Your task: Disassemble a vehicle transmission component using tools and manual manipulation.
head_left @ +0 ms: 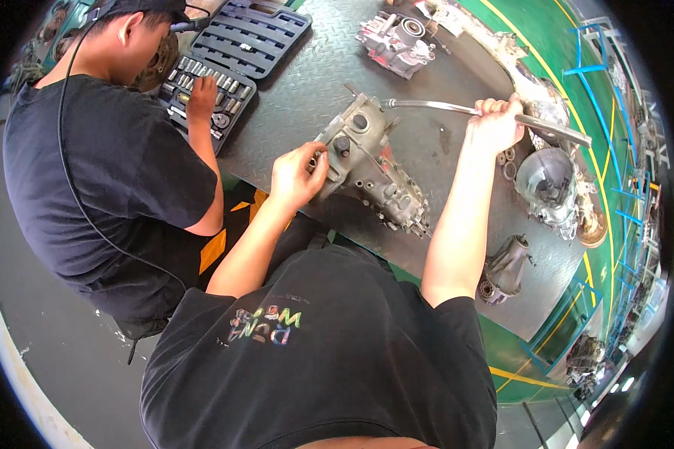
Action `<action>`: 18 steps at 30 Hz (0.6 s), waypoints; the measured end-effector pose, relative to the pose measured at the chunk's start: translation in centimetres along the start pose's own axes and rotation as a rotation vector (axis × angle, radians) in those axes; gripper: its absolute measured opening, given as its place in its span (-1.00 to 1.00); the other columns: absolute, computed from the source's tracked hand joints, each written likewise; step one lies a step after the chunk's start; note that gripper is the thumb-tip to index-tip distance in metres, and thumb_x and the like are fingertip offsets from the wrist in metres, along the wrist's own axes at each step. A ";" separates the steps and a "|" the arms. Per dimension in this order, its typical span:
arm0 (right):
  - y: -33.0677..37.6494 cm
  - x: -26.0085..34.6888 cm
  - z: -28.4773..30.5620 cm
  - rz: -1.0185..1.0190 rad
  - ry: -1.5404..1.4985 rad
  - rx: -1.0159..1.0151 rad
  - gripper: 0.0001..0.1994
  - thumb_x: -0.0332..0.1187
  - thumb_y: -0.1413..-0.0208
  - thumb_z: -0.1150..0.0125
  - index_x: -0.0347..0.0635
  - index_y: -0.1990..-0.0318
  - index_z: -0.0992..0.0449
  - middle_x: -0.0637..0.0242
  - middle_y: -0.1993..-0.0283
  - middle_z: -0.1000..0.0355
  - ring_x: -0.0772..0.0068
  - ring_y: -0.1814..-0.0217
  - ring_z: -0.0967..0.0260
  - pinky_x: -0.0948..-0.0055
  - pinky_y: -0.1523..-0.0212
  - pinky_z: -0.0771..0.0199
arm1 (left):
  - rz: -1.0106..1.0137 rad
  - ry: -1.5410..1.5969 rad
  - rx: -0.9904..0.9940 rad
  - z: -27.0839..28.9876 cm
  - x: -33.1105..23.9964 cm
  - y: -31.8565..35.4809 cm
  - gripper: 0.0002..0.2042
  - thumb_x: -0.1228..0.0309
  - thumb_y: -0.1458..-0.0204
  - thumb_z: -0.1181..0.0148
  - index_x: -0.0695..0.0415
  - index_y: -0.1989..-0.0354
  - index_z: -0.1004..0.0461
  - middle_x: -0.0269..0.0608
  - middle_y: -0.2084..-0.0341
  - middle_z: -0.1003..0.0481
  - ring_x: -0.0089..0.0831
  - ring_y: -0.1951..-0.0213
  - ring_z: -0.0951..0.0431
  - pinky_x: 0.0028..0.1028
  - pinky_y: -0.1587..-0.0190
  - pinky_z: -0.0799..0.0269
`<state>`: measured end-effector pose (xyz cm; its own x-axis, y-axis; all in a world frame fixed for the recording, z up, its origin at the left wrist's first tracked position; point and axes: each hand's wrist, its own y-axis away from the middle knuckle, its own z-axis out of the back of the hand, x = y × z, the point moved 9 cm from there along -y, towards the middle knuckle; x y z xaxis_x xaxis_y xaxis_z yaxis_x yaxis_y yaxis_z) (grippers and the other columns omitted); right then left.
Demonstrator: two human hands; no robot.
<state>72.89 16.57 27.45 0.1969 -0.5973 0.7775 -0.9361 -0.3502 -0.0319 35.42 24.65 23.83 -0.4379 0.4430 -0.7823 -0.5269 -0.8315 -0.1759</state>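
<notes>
A grey metal gearbox lies on the steel-topped table in front of me. Curled over its left edge are the fingers of my left hand, partly hidden against the casing. My right hand is closed round a long chrome socket wrench bar, held nearly level. The bar's left end, with its small head, is at the gearbox's upper right corner; whether it sits on a bolt there I cannot tell. Its handle sticks out to the right past my fist.
At my left a co-worker in black reaches a hand into an open socket set case. Another metal casing stands at the back. On the right are a large bell-shaped housing and a smaller conical casing near the table's edge.
</notes>
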 end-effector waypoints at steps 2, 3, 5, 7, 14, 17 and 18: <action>-0.1 -1.8 -0.2 0.021 0.077 0.051 -0.76 -0.40 -0.21 -0.09 -0.09 0.54 -0.34 0.50 0.72 -0.10 0.55 0.75 -0.05 0.44 0.63 -0.07 | -0.048 -0.028 0.010 0.0 -0.4 0.0 -0.89 0.47 -0.02 -0.24 0.18 0.28 -0.54 -0.10 0.46 -0.58 -0.22 0.51 -0.61 -0.38 0.42 -0.52; -0.1 -2.2 -0.4 0.052 0.148 0.086 -0.77 -0.41 -0.21 -0.08 -0.11 0.53 -0.36 0.49 0.71 -0.13 0.55 0.75 -0.07 0.45 0.63 -0.07 | -0.053 -0.011 -0.006 0.3 -0.4 0.0 -0.89 0.47 0.02 -0.25 0.17 0.31 -0.55 -0.10 0.44 -0.58 -0.20 0.49 -0.60 -0.34 0.40 -0.51; -0.1 -3.1 -0.9 0.052 0.139 0.152 -0.79 -0.43 -0.21 -0.06 -0.14 0.51 -0.38 0.48 0.70 -0.17 0.55 0.75 -0.09 0.45 0.64 -0.07 | -0.055 -0.006 0.006 0.3 -0.4 -0.1 -0.89 0.48 0.03 -0.26 0.16 0.31 -0.55 -0.11 0.46 -0.58 -0.20 0.47 -0.61 -0.34 0.38 -0.51; -0.1 -4.2 -1.3 -0.056 0.010 0.171 -0.80 -0.44 -0.20 -0.04 -0.16 0.51 -0.39 0.46 0.70 -0.18 0.55 0.75 -0.10 0.45 0.64 -0.06 | -0.084 -0.004 0.007 0.5 -0.7 -0.2 -0.89 0.48 0.03 -0.26 0.16 0.32 -0.55 -0.11 0.46 -0.58 -0.21 0.47 -0.61 -0.35 0.38 -0.51; -0.6 -1.5 -2.2 0.118 0.202 0.041 -0.74 -0.47 -0.17 -0.04 -0.10 0.59 -0.28 0.50 0.76 -0.03 0.60 0.79 0.05 0.49 0.67 0.02 | -0.122 0.005 -0.012 0.8 -1.1 -0.4 -0.93 0.50 0.04 -0.24 0.16 0.36 -0.54 -0.13 0.49 -0.58 -0.21 0.50 -0.60 -0.36 0.39 -0.52; -0.3 -2.8 -2.9 -0.006 -0.032 0.141 -0.72 -0.48 -0.17 -0.08 -0.11 0.60 -0.27 0.52 0.75 -0.04 0.62 0.78 0.05 0.49 0.68 0.02 | -0.154 0.009 -0.034 0.9 -1.2 -0.3 -0.90 0.50 0.04 -0.26 0.16 0.34 -0.53 -0.12 0.51 -0.56 -0.22 0.54 -0.59 -0.37 0.44 -0.50; -0.1 -2.6 -3.1 0.039 0.035 0.183 -0.73 -0.48 -0.17 -0.08 -0.11 0.59 -0.27 0.52 0.75 -0.04 0.62 0.78 0.04 0.49 0.68 0.02 | -0.153 0.012 -0.036 0.9 -1.1 -0.3 -0.89 0.49 0.04 -0.26 0.17 0.32 -0.52 -0.12 0.52 -0.55 -0.22 0.56 -0.58 -0.38 0.46 -0.49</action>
<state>71.56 20.45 27.39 0.1482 -0.5889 0.7945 -0.8738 -0.4543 -0.1737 35.43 24.70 25.28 -0.3460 0.5613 -0.7518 -0.5598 -0.7665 -0.3147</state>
